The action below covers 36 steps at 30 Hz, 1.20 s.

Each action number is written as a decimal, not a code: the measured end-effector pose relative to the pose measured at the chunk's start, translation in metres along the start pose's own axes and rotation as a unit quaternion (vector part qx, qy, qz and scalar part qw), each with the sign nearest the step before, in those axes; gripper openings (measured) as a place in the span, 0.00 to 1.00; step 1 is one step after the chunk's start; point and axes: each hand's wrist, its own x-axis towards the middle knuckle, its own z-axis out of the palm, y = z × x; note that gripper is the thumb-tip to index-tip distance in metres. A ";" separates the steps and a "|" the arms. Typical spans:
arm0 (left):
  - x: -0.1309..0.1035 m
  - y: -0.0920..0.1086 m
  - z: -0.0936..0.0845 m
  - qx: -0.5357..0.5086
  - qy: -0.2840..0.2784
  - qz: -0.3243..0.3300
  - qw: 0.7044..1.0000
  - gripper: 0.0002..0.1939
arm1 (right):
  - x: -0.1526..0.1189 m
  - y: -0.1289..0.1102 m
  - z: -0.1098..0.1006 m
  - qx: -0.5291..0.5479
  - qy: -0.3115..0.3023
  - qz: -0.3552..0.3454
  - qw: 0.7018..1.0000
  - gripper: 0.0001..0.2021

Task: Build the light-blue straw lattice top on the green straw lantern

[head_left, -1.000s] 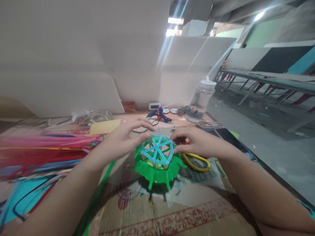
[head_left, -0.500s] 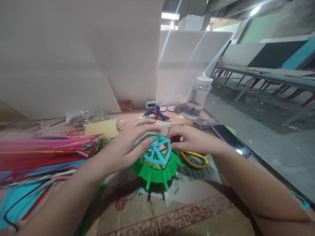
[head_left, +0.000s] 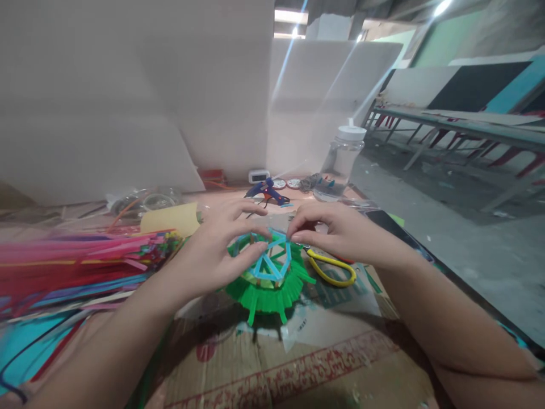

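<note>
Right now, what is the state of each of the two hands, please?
Left hand: open, fingers spread over the blue frame.
Right hand: fingertips drawn together at the frame's edge; whether they pinch it, I cannot tell.

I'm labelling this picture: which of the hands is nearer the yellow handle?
The right hand, beside the yellow handle; the left hand is across the green fringed craft.

Pale panels point(head_left: 106, 85) stood behind, while at right a bright light point(head_left: 442, 8) shone near a green wall point(head_left: 440, 38) and a long table point(head_left: 462, 129) stood over red seats point(head_left: 510, 157) on grey, scrap-littered floor point(head_left: 451, 196).
</note>
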 end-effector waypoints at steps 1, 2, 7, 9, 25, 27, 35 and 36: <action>0.000 0.000 0.000 0.000 -0.001 -0.002 1.000 0.08 | 0.001 0.000 0.001 0.002 0.000 -0.005 1.000 0.05; 0.001 0.000 0.000 -0.002 0.001 -0.003 1.000 0.08 | 0.002 0.000 0.002 0.005 0.001 -0.006 1.000 0.06; 0.000 -0.001 0.000 0.000 0.002 -0.006 1.000 0.12 | 0.005 0.001 0.007 0.017 0.013 0.002 1.000 0.05; -0.001 -0.001 0.000 0.001 -0.007 -0.011 1.000 0.11 | 0.005 0.001 0.008 0.016 0.009 0.000 1.000 0.05; -0.002 0.000 -0.001 0.003 -0.004 -0.010 1.000 0.11 | 0.004 0.000 0.008 0.006 0.005 0.006 1.000 0.05; -0.001 0.000 -0.001 0.002 -0.002 -0.003 1.000 0.11 | 0.004 0.000 0.008 0.010 0.015 -0.005 1.000 0.05; -0.002 -0.002 -0.003 -0.015 0.023 -0.009 1.000 0.10 | 0.003 0.002 0.012 -0.001 0.052 -0.076 0.996 0.07; -0.002 -0.003 -0.004 -0.018 0.025 -0.014 0.999 0.11 | 0.003 0.003 0.013 -0.008 0.056 -0.077 0.995 0.08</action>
